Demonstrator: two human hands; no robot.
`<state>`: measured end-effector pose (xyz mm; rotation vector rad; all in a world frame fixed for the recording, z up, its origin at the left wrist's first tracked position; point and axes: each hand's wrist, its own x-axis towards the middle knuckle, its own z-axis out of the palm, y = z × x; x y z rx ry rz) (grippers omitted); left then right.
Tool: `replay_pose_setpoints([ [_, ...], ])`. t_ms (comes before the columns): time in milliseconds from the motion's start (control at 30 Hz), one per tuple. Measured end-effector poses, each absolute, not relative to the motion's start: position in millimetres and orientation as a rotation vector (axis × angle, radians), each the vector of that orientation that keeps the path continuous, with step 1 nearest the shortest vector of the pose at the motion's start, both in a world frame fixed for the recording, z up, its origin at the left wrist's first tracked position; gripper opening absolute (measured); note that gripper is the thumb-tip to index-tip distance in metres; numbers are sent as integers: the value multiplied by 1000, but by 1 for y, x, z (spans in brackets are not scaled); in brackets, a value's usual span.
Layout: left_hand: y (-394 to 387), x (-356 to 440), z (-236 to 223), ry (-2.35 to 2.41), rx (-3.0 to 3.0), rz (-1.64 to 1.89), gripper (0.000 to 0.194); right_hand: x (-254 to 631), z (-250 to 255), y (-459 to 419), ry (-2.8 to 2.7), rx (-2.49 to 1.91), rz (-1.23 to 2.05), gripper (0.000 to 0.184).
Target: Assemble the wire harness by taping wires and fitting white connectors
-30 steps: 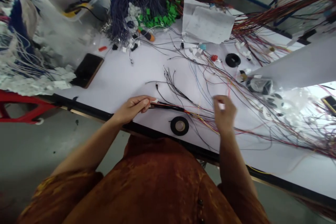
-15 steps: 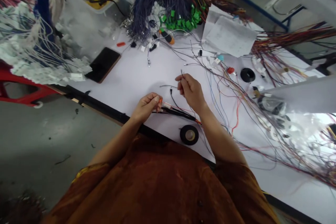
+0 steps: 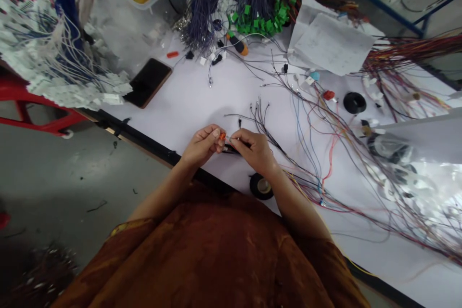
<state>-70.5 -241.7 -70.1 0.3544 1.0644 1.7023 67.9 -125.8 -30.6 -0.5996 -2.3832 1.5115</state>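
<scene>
My left hand (image 3: 202, 144) and my right hand (image 3: 253, 151) meet above the white work table (image 3: 187, 91), fingertips almost touching. My left hand pinches a small orange connector (image 3: 223, 136) at the end of a wire harness. My right hand grips the harness's black wires (image 3: 234, 149) close to a small white connector (image 3: 228, 139). Thin black wires (image 3: 260, 118) fan out beyond my right hand, their bare ends spread on the table. Part of the harness is hidden by my fingers.
A black tape roll (image 3: 260, 186) lies at the table edge by my right wrist; another (image 3: 354, 102) sits further right. Loose coloured wires (image 3: 325, 163) spread rightward. A phone (image 3: 147, 83), papers (image 3: 332, 43) and a wire bundle with green connectors (image 3: 260, 14) lie beyond.
My right hand has moved left from the wire ends to the harness near my left hand. The view has turned slightly, shifting the table contents to the right.
</scene>
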Motion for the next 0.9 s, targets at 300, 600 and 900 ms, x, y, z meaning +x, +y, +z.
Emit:
replay_pose_setpoints([
  [300, -248, -72, -66, 1060, 445, 1680, 31, 69, -25, -126, -2413, -469, 1531, 17],
  [600, -260, -72, -55, 1257, 640, 1576, 28, 70, -23, -129, -2439, -486, 1613, 16],
  [900, -268, -63, -47, 1422, 864, 1593, 23, 76, -29, -146, -2438, -438, 1454, 17],
])
